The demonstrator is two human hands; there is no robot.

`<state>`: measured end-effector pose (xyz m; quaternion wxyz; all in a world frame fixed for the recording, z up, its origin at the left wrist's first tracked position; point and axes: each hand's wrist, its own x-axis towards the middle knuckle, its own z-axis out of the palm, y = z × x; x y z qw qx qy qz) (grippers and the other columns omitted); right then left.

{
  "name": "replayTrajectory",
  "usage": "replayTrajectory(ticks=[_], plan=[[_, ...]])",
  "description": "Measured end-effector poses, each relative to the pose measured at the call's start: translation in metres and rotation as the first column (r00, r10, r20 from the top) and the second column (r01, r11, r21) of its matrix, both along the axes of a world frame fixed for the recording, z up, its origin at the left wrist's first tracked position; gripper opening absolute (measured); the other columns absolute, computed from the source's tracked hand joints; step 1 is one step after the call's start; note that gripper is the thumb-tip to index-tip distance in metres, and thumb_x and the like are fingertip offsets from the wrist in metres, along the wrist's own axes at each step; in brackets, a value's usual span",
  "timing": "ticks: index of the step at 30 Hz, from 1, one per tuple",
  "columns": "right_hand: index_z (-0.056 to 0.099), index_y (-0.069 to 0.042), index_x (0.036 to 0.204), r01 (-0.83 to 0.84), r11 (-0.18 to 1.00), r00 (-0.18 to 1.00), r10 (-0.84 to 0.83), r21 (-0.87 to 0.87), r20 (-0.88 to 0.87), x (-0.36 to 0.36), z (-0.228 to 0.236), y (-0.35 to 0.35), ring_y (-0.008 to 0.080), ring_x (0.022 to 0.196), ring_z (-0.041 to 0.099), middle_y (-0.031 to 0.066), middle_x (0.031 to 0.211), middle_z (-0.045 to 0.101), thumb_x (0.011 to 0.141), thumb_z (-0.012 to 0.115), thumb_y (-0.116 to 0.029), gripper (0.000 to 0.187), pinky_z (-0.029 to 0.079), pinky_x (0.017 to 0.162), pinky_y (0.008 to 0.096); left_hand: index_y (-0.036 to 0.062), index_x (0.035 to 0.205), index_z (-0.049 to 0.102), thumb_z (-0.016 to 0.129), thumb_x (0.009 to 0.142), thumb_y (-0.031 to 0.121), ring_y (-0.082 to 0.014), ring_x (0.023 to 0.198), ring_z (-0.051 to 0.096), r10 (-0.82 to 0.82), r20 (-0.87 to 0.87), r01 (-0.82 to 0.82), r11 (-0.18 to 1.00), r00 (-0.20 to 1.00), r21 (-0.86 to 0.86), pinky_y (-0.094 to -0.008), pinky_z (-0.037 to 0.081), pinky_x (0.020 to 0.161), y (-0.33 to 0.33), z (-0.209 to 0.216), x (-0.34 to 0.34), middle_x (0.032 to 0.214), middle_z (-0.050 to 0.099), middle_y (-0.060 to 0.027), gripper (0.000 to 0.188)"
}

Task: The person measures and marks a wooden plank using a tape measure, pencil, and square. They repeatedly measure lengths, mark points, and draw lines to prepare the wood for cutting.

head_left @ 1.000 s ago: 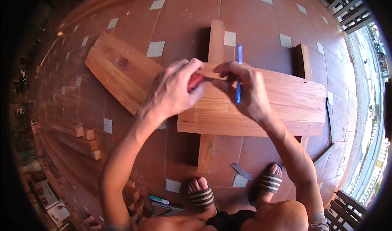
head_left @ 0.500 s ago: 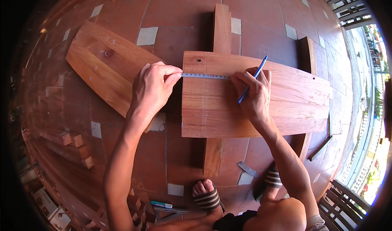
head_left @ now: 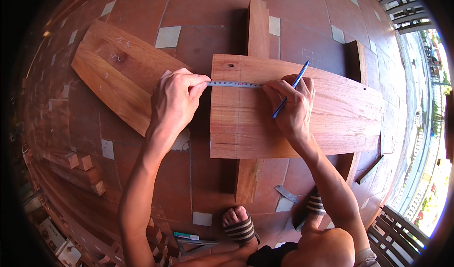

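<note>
Across the left part of the board (head_left: pixel 265 134), the tape (head_left: pixel 231 83) is stretching between two hands. The left hand (head_left: pixel 176 94) is pinching one end, its fingers clamped just beyond the board's left edge. The right hand (head_left: pixel 294 106) is gripping the tape farther right, fingers closed on it, while also holding a pen (head_left: pixel 303 72). Beams (head_left: pixel 257 28) are supporting the board above the floor (head_left: pixel 198 45); a second board (head_left: pixel 113 68) is lying to the left.

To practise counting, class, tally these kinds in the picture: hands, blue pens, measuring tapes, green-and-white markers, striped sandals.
Hands: 2
Blue pen: 1
Measuring tape: 1
Green-and-white marker: 1
Striped sandals: 2
Total: 7
</note>
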<state>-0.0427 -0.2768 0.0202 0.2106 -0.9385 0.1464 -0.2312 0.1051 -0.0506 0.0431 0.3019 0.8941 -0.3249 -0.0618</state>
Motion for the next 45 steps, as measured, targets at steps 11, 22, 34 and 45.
replayTrajectory(ticks=[11, 22, 34, 45], plan=[[0.084, -0.010, 0.097, 0.009, 1.000, 1.000, -0.009, 0.009, -0.003, -0.0001, 0.0017, 0.0013, 0.0314, 0.098, 0.058, 0.0099, 0.095, 0.069, 0.087, 0.087, -0.018, 0.013, 0.046, 0.093, 0.0456, 0.0056, 0.106, 0.084, 0.076, 0.096, 0.009, -0.0293, 0.081, 0.064, -0.006, 0.029, 0.006, 1.000, 1.000, 0.005, -0.0420, 0.050, 0.081, -0.0010, -0.0034, -0.0020, 0.088, 0.074, -0.0105, 0.013], [0.084, -0.011, 0.097, -0.003, 1.000, 1.000, 0.003, -0.014, 0.012, 0.0001, -0.0017, 0.0006, 0.0304, 0.096, 0.059, 0.0086, 0.093, 0.069, 0.087, 0.086, -0.018, 0.012, 0.045, 0.092, 0.0448, 0.0053, 0.106, 0.083, 0.077, 0.095, 0.008, -0.0307, 0.081, 0.065, -0.003, 0.050, 0.002, 1.000, 0.999, 0.005, -0.0426, 0.051, 0.080, -0.0005, -0.0027, -0.0028, 0.088, 0.075, -0.0111, 0.013], [0.083, -0.009, 0.095, -0.012, 0.999, 0.999, 0.013, -0.036, 0.036, 0.0009, -0.0032, -0.0004, 0.0289, 0.093, 0.060, 0.0079, 0.089, 0.069, 0.085, 0.087, -0.015, 0.012, 0.046, 0.090, 0.0434, 0.0049, 0.107, 0.083, 0.077, 0.095, 0.007, -0.0312, 0.081, 0.065, -0.015, 0.061, 0.014, 1.000, 0.998, 0.011, -0.0424, 0.051, 0.080, 0.0001, -0.0039, -0.0017, 0.089, 0.075, -0.0117, 0.014], [0.084, -0.011, 0.096, -0.003, 1.000, 1.000, 0.003, -0.015, 0.015, 0.0004, -0.0023, -0.0002, 0.0294, 0.095, 0.058, 0.0090, 0.092, 0.069, 0.086, 0.087, -0.019, 0.013, 0.046, 0.090, 0.0447, 0.0056, 0.109, 0.083, 0.076, 0.096, 0.007, -0.0302, 0.084, 0.065, -0.008, 0.023, 0.007, 1.000, 1.000, 0.024, -0.0422, 0.052, 0.081, -0.0003, -0.0015, -0.0015, 0.090, 0.075, -0.0107, 0.015]])
